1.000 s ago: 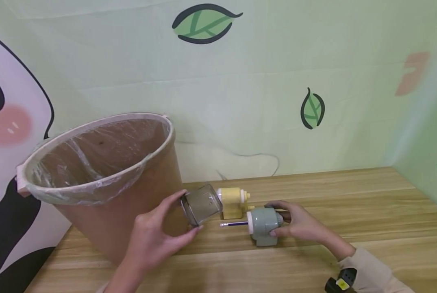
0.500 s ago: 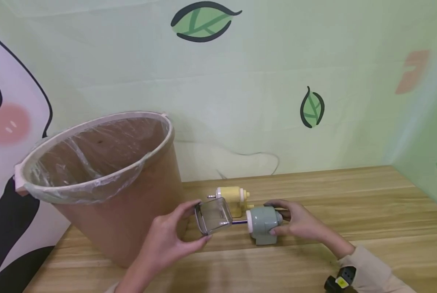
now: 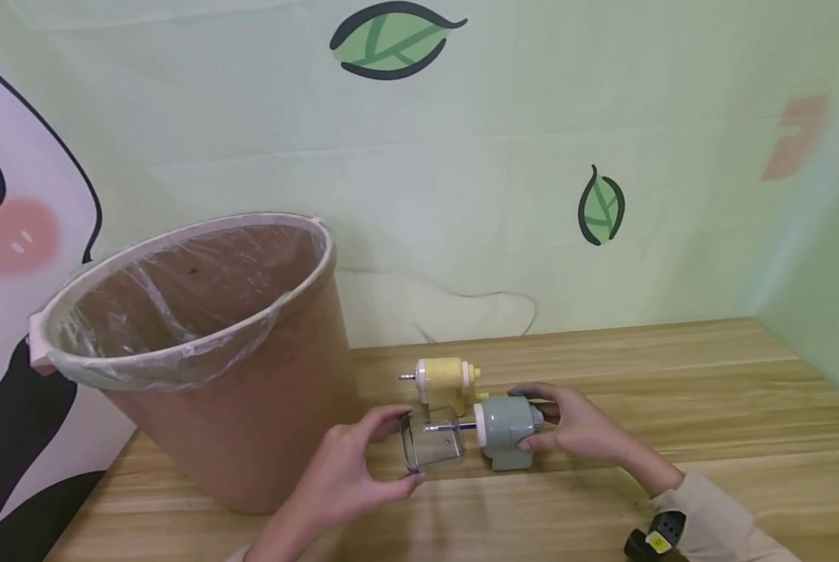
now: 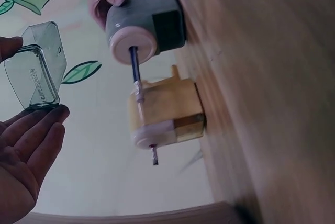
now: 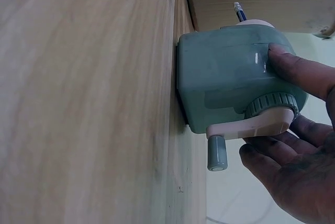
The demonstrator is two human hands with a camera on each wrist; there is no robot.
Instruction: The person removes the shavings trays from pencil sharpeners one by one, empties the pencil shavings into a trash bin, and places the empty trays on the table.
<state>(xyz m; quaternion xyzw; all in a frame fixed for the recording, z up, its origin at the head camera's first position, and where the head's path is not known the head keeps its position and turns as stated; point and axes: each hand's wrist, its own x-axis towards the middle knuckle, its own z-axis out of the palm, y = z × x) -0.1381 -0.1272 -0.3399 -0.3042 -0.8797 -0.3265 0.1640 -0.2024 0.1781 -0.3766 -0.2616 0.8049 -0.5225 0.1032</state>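
My left hand point(image 3: 345, 472) holds a clear, smoky shavings drawer point(image 3: 429, 446) by its rim, thumb and fingers on opposite sides. In the left wrist view, the hollow drawer point(image 4: 37, 72) shows small lettering. My right hand point(image 3: 579, 425) grips a grey-green crank pencil sharpener point(image 3: 509, 433) that stands on the table. The right wrist view shows its crank handle point(image 5: 217, 153), with the thumb against the body. A dark blue pencil point(image 4: 135, 69) sticks out of its pale front. Behind is a yellow pencil sharpener point(image 3: 443, 375), also with a pencil stub point(image 3: 407, 377) in its front.
A tall brown waste bin point(image 3: 293, 390) lined with a clear plastic bag stands at the left, close to my left hand. A wood-grain table point(image 3: 672, 406) lies under everything. A pale green cloth point(image 3: 475, 195) printed with leaves hangs at the back.
My left hand has moved right and down with the drawer, from before the bin to beside the green sharpener, where it overlaps the pencil. My right hand and the sharpener have stayed put.
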